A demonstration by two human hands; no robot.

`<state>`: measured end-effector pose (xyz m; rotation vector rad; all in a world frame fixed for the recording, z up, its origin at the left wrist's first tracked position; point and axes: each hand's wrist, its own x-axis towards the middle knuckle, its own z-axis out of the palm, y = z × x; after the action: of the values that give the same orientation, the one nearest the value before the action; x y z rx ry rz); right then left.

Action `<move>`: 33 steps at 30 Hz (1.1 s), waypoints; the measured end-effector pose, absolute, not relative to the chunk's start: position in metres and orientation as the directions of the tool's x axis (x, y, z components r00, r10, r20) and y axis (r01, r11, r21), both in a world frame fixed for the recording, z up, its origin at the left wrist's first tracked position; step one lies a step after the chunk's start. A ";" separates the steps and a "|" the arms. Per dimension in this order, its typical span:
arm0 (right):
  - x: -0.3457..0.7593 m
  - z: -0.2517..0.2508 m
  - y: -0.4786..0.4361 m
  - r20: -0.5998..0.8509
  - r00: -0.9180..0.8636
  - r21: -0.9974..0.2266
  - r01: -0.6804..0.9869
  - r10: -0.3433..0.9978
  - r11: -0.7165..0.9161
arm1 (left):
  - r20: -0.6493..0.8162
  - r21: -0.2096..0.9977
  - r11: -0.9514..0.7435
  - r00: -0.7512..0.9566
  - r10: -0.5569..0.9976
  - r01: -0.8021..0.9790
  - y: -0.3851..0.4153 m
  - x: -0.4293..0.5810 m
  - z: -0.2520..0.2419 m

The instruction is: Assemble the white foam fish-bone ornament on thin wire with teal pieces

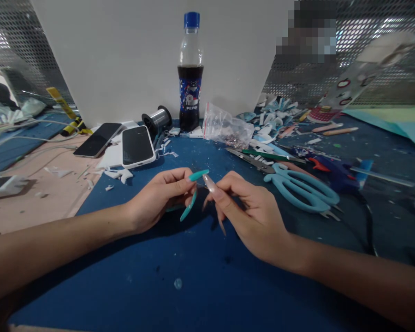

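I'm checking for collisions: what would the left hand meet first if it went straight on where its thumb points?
Most likely the right hand: its thumbnail shows at the left thumbnail's tip, though depth is unclear.

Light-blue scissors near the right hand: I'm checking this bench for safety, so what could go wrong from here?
If the right hand swings outward, it might knock the scissors lying close by. The black cable runs close to the right forearm and could snag. The long turquoise thumbnail nearly meets the pale one, so one might catch the other.
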<state>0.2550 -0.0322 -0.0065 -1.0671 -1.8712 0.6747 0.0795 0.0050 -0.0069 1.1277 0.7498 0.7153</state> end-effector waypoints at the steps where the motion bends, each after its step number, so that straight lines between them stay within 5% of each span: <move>1: 0.255 -0.006 -0.032 0.409 -0.270 -0.768 0.414 0.871 0.489 | -0.168 0.956 0.272 0.554 0.815 -0.111 0.005 0.080 -0.006; 24: 0.255 -0.010 -0.029 0.298 -0.319 -0.775 0.469 0.900 0.423 | -0.158 0.965 0.241 0.513 0.844 -0.100 0.002 0.083 -0.006; 29: 0.253 -0.008 -0.026 0.144 -0.299 -0.848 0.454 0.943 0.273 | 0.114 0.993 -0.114 0.368 0.923 -0.020 0.008 0.078 -0.014; 33: 0.252 -0.008 -0.024 0.072 -0.275 -0.841 0.501 0.959 0.207 | 0.450 0.786 -0.568 0.404 0.796 0.245 0.014 0.070 -0.017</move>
<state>0.2522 -0.0236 -0.0080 -1.3538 -1.8722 0.9602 0.0704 0.0139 -0.0166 2.0337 0.8839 1.1303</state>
